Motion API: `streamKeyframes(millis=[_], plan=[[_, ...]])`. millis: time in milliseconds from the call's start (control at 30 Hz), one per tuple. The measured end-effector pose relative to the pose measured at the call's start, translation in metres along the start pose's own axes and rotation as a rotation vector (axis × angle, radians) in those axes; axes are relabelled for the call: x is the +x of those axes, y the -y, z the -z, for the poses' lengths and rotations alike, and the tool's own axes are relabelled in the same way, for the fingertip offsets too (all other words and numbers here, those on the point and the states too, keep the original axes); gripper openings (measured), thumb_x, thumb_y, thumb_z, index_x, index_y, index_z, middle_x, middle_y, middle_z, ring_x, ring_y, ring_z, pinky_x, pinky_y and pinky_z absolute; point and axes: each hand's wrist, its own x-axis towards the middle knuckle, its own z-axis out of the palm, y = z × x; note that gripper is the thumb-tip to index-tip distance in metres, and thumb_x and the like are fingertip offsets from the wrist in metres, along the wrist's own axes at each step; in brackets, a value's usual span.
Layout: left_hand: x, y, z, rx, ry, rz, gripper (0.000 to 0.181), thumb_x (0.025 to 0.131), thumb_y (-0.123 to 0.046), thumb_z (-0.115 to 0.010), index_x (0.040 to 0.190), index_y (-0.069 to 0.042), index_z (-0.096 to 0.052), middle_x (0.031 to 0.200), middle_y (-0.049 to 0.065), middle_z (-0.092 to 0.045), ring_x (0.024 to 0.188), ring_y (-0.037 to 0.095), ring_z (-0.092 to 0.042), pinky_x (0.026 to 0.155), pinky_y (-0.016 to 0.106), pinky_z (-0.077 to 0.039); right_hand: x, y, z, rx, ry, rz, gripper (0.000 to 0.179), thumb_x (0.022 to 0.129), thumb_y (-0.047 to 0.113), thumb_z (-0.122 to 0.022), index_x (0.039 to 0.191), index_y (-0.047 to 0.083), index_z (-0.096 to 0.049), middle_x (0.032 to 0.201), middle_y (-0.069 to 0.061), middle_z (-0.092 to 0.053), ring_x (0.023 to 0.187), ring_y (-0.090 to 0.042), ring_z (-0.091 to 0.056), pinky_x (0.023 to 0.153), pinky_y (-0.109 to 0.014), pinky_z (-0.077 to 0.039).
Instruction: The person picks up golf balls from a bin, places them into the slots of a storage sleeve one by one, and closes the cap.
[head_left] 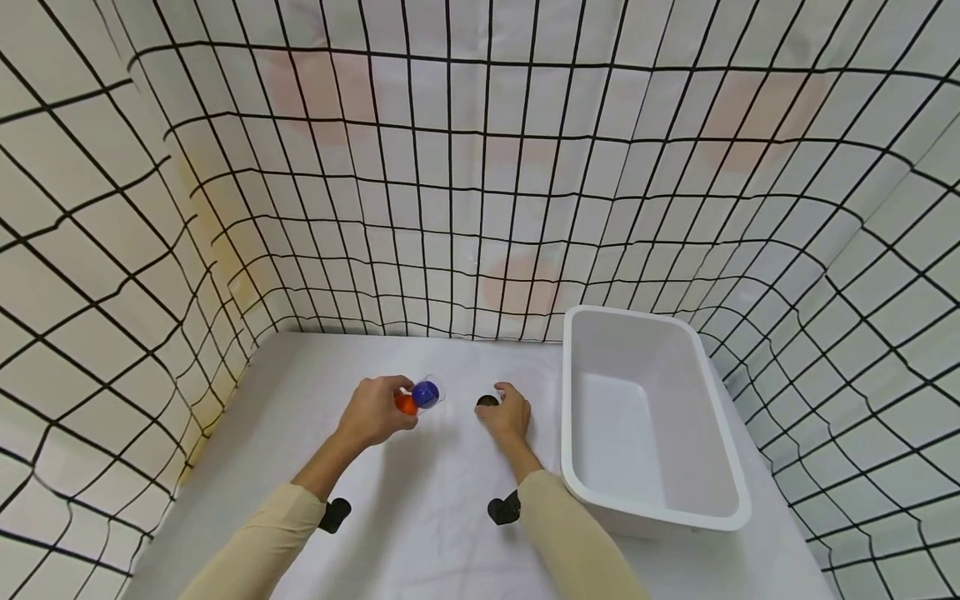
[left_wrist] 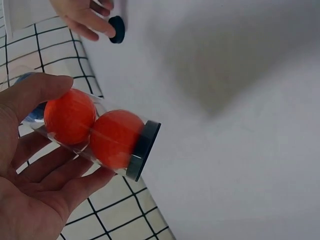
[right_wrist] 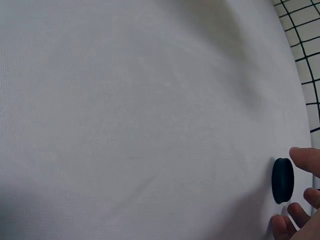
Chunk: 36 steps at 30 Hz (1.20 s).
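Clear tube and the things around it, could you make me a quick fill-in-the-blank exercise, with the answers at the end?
1. The left hand holds the clear tube, in which the left wrist view shows ____ orange balls.
2. In the head view, the other ball in the tube is coloured ____.
3. Close to the right hand is a round cap coloured ____.
4. In the head view, the white bin stands to the ____ of both hands.

Answers: two; blue; black; right.

we see a white, faintly creased tabletop [head_left: 442, 533]; a white tub [head_left: 567, 400] stands on its right side. left of it we see a black cap [head_left: 487, 402], apparently lying flat.
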Motion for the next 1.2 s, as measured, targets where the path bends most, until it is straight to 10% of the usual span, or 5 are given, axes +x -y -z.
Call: streamKeyframes(millis=[700, 1200], plan=[[0.002, -0.002, -0.003, 0.014, 0.002, 0.005, 0.046, 0.073, -0.015, -0.088, 0.114, -0.002, -0.073, 0.099, 0.012, -0.075, 0.081, 0.021, -0.065, 0.075, 0.035, -0.059, 0.001, -0.009, -0.009, -0.042, -0.037, 0.050, 0.042, 0.070, 0.001, -0.083, 0.111, 0.004, -0.074, 0.108, -0.023, -0.066, 0.108, -0.037, -0.052, 0.092, -0.050, -0.047], [0.004, 0.001, 0.001, 0.016, -0.018, 0.014, 0.047, 0.072, -0.015, -0.089, 0.114, -0.002, -0.073, 0.096, 0.011, -0.075, 0.080, 0.021, -0.064, 0.075, 0.035, -0.059, 0.013, 0.074, 0.007, -0.019, -0.048, 0.212, 0.042, 0.076, 0.012, -0.081, 0.116, 0.003, -0.070, 0.110, -0.021, -0.072, 0.107, -0.039, -0.063, 0.088, -0.049, -0.051]])
